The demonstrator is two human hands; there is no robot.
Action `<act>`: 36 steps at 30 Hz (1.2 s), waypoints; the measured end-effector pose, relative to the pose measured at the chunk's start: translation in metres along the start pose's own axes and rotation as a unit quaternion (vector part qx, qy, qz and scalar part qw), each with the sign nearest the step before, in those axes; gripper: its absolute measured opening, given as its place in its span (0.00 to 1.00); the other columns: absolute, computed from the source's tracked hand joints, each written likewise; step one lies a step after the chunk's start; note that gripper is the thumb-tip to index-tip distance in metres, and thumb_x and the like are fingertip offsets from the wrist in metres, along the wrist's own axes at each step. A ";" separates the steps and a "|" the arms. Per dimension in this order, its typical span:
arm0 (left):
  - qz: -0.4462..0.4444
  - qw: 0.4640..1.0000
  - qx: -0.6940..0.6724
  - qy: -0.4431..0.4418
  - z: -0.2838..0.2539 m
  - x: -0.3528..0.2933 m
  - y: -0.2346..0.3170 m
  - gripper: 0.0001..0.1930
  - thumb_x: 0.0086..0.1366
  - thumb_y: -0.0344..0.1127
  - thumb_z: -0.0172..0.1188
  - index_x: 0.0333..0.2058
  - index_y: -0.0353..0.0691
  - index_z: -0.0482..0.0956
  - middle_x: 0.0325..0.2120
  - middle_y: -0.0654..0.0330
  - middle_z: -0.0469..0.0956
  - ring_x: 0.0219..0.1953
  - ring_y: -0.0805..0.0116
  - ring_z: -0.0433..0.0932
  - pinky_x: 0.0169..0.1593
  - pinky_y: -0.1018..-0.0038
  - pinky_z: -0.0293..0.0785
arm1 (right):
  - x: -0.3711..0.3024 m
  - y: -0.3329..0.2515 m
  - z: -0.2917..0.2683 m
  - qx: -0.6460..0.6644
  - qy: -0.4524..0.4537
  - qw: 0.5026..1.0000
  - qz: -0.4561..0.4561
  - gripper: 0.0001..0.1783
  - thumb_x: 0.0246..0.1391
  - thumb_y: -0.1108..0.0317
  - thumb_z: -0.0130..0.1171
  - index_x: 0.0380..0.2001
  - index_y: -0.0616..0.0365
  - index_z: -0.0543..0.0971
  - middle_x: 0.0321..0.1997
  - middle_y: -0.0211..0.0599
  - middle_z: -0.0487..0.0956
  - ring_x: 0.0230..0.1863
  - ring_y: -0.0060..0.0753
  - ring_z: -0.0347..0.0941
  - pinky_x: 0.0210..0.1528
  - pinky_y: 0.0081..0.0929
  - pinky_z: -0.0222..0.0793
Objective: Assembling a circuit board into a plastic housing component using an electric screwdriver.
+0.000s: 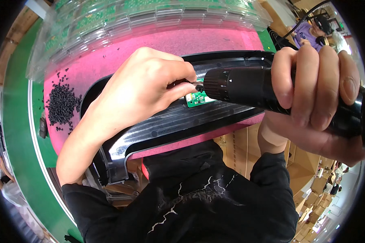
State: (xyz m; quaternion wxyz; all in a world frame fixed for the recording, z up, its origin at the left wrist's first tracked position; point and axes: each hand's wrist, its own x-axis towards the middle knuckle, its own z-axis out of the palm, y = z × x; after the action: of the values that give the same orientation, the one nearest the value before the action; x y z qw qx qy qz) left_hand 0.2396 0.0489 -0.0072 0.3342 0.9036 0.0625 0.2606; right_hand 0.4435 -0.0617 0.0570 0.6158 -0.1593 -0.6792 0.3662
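My right hand (312, 89) is wrapped round a black electric screwdriver (243, 87), which lies sideways with its ringed nose pointing left. My left hand (146, 81) is closed in a pinch just off that nose. Small dark bits that look like black screws (199, 86) show at its fingertips; the fingers hide part of them. Directly below is a green circuit board (194, 101), partly covered by the hand and the tool. It sits inside a long, curved black plastic housing (162, 126) with a glossy inner face.
A heap of small black screws (61, 104) lies on the pink mat (121, 60) at left. Stacked clear plastic trays (150, 18) with green boards line the far side. Cardboard (239, 150) stands below the near edge. Another person (308, 32) is at the far right.
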 end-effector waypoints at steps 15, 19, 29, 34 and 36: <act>-0.011 0.994 0.097 -0.056 -0.002 -0.003 -0.005 0.07 0.53 0.24 0.65 0.33 0.32 0.79 0.24 0.49 0.76 0.29 0.46 0.77 0.31 0.59 0.72 | 0.005 0.019 -0.003 0.040 -0.065 0.996 0.034 0.37 0.47 0.35 0.64 0.47 0.54 0.70 0.31 0.23 0.74 0.30 0.18 0.70 0.36 0.21 0.67; 0.006 0.997 0.079 -0.011 0.001 -0.003 -0.007 0.06 0.56 0.26 0.66 0.33 0.32 0.80 0.23 0.49 0.78 0.26 0.49 0.78 0.30 0.63 0.73 | 0.009 0.022 -0.008 -0.021 -0.093 0.994 0.062 0.39 0.52 0.29 0.55 0.46 0.55 0.71 0.29 0.23 0.74 0.27 0.18 0.69 0.33 0.22 0.67; -0.140 0.983 0.116 0.007 -0.001 0.000 0.001 0.12 0.67 0.34 0.60 0.27 0.30 0.77 0.19 0.48 0.76 0.23 0.50 0.78 0.27 0.63 0.71 | -0.004 0.055 0.006 0.001 0.054 0.996 0.072 0.37 0.58 0.32 0.45 0.42 0.61 0.72 0.21 0.27 0.71 0.20 0.22 0.65 0.29 0.24 0.63; -0.141 0.976 0.161 0.034 -0.002 0.000 0.001 0.10 0.69 0.30 0.54 0.30 0.30 0.77 0.23 0.47 0.78 0.30 0.45 0.79 0.34 0.60 0.73 | 0.017 0.030 0.043 -0.002 0.187 0.931 0.312 0.36 0.46 0.39 0.70 0.37 0.64 0.72 0.25 0.38 0.73 0.29 0.27 0.69 0.37 0.22 0.64; -0.077 0.977 0.144 0.136 0.000 0.002 -0.008 0.16 0.69 0.39 0.54 0.26 0.32 0.75 0.21 0.45 0.76 0.29 0.41 0.78 0.33 0.51 0.74 | 0.016 0.031 0.041 -0.010 0.173 0.938 0.299 0.36 0.47 0.38 0.68 0.37 0.63 0.72 0.25 0.37 0.73 0.28 0.27 0.69 0.36 0.22 0.64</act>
State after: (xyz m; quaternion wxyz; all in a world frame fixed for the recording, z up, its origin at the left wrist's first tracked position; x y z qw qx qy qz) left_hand 0.2412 0.0560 -0.0115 0.2081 0.8911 0.2130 0.3425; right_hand 0.3944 -0.0421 0.0485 0.5840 -0.4223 -0.4871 0.4933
